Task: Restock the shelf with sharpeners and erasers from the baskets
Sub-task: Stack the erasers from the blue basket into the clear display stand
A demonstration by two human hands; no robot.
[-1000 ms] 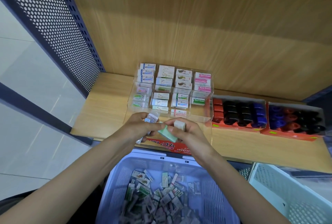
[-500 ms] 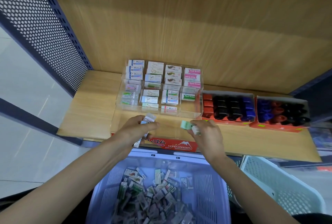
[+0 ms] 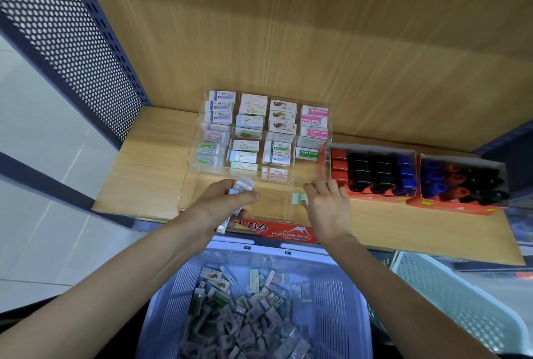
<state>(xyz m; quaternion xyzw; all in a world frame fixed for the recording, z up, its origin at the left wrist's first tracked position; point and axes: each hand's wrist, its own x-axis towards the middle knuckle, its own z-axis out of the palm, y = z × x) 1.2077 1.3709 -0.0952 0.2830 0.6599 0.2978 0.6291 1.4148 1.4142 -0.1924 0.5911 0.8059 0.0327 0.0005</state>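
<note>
A green eraser (image 3: 297, 198) is pinched at the fingertips of the right hand (image 3: 327, 208), low in the front-right compartment of the clear display case (image 3: 274, 206) on the shelf (image 3: 150, 162). The grip is partly hidden by the knuckles, so it seems a pinch rather than a full wrap. A few wrapped erasers (image 3: 241, 188) are gripped in the curled left hand (image 3: 219, 204), just over the case's front edge. The eraser is best laid flat, squared to the rows behind, and released only once seated. More stock is heaped in the purple basket (image 3: 328, 295) below.
</note>
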